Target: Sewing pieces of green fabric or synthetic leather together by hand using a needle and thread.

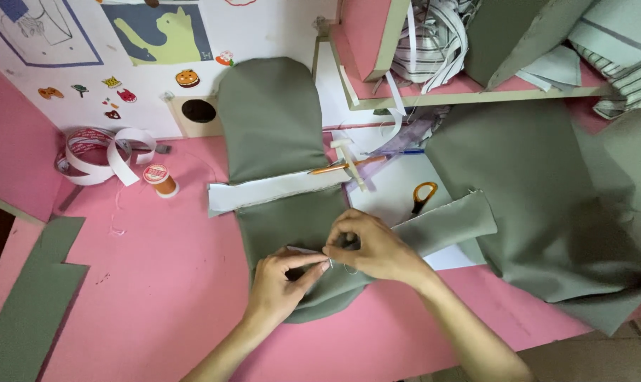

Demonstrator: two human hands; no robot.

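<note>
At the lower centre of the frame we pinch the lower part of a long green fabric piece (274,134) lying on the pink worktop (158,283). Our left hand (278,286) and right hand (370,247) meet there, fingers (335,244) closed together on a fold and a thin needle (330,263). Orange-handled scissors (424,195) lie right of centre, a thread spool (159,180) to the left.

fabric piece (274,134) mid-table | thread spool (160,178) left | scissors (424,196) right, perhaps on paper
</note>
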